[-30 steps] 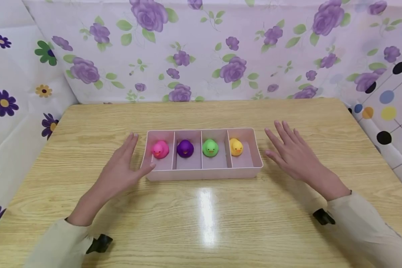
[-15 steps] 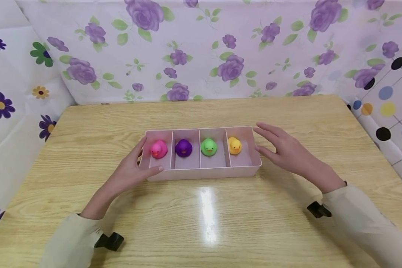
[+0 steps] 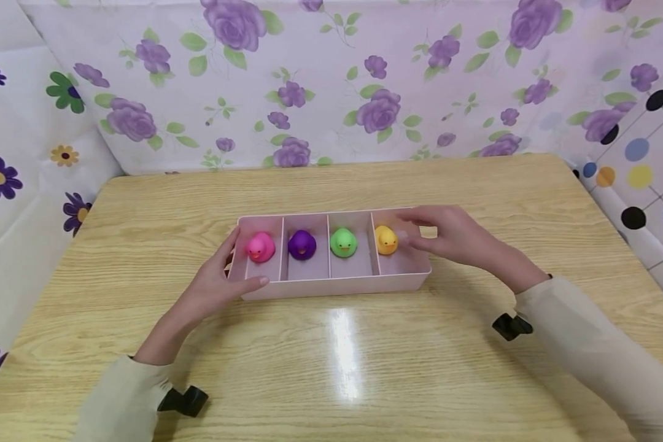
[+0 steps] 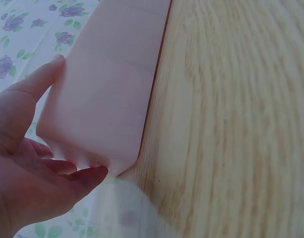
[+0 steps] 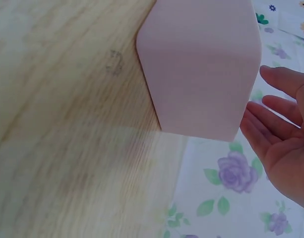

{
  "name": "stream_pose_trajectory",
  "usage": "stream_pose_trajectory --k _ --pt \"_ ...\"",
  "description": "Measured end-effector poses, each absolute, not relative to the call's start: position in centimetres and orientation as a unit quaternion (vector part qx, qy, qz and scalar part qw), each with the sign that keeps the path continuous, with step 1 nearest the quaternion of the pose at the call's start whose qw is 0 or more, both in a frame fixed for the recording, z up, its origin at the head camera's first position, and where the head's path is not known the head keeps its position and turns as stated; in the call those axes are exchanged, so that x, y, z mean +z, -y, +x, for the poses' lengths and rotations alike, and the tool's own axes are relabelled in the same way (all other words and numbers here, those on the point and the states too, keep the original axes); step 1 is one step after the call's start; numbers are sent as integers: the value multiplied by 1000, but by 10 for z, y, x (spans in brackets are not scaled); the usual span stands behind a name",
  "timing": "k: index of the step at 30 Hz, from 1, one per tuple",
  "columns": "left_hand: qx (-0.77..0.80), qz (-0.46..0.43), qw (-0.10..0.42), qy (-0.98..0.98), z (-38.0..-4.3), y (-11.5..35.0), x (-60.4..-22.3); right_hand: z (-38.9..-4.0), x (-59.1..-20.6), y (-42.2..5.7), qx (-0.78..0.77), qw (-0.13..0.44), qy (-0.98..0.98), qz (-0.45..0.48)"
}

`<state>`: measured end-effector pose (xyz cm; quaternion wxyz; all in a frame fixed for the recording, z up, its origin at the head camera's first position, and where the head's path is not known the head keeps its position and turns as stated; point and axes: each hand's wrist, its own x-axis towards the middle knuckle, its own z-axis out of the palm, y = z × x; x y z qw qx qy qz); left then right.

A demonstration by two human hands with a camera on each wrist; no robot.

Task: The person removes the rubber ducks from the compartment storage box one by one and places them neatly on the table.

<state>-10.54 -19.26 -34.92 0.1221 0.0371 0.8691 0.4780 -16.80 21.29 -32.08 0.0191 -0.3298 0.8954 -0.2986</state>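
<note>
Apparent step: yellow duck (image 3: pixel 387 241) being reached for, tray (image 3: pixel 337 287) steadied.
Tray is set between the side edges of the surface (image 3: pixel 282 368), apart from the far edge; its left end is held by the left hand (image 3: pixel 211 285). Right hand (image 3: pixel 461 238), half spread, nothing gripped, is poised in the rightmost compartment (image 3: pixel 403 264) beside the yellow duck; a pinch seems called for.

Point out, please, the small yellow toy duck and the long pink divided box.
Small yellow toy duck (image 3: pixel 386 240): head view, on its front.
Long pink divided box (image 3: pixel 337 287): head view, on the outer front wall.
</note>
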Motion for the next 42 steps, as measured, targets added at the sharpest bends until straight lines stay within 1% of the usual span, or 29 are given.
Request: stream_pose_trajectory --k 3,8,16,25,31,37,42 --pt "484 42 122 -866 -106 194 -350 -172 -318 -209 -302 48 -898 -317" --pt "490 42 121 -862 -105 196 -351 -178 -315 -199 -299 79 -899 -309" --pt "494 43 115 -861 -103 199 -352 -191 -316 -182 -285 104 -893 -333" --pt "504 42 117 -854 -103 197 -355 -196 -329 -175 -275 102 -879 -375" --pt "496 37 113 -860 -102 197 -354 -199 -332 -171 -240 80 -879 -403" --pt "506 36 115 -854 -103 197 -355 -198 -333 -173 -234 67 -882 -404" --pt "505 37 113 -855 -104 196 -355 -197 -332 -175 -246 72 -884 -392"
